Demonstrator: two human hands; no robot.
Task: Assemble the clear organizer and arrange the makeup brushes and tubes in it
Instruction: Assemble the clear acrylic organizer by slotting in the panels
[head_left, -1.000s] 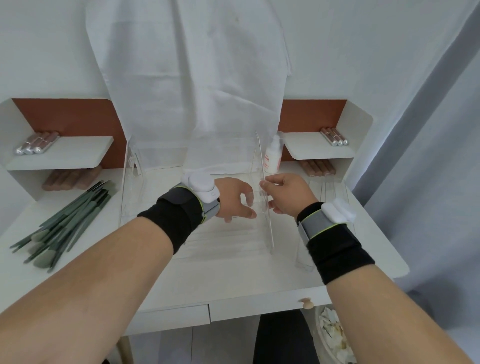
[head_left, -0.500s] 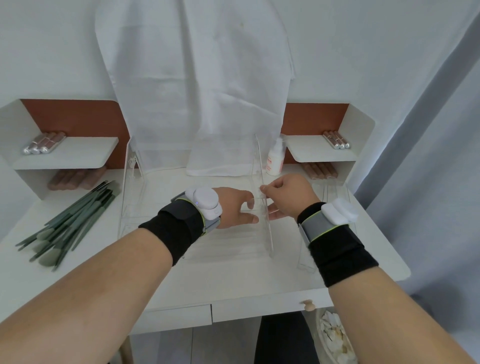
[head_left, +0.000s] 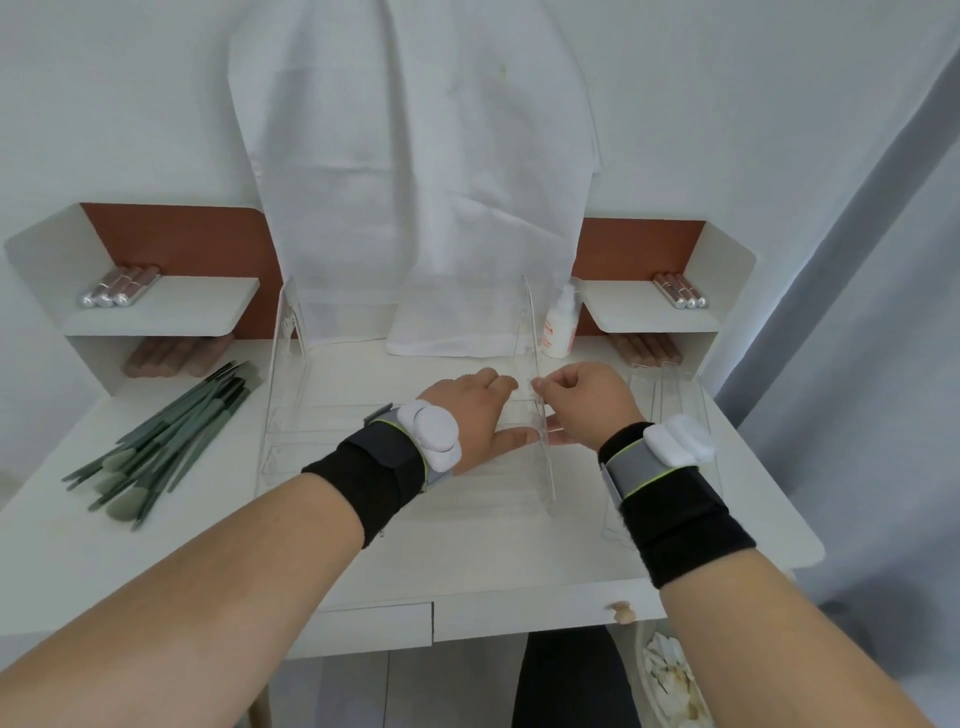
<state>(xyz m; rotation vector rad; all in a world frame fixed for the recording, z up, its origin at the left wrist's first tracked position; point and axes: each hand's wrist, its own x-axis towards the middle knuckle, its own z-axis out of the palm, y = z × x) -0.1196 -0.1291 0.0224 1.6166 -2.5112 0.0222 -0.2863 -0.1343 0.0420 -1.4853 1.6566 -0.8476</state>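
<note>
Head view: organizer (head_left: 405, 415) half-built. Left hand (head_left: 475, 415) flat, steadying; right hand (head_left: 584, 402) pinching the clear side panel (head_left: 535, 358). Green brushes (head_left: 171, 436) and tubes (head_left: 119, 288) not yet loaded.

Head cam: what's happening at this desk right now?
A person is assembling a clear organizer on a white desk. The right hand pinches its upright right side panel, and the left hand lies inside the frame against that panel. Green makeup brushes lie loose on the left, and the tubes lie on the side shelves, so nothing is loaded yet.
</note>
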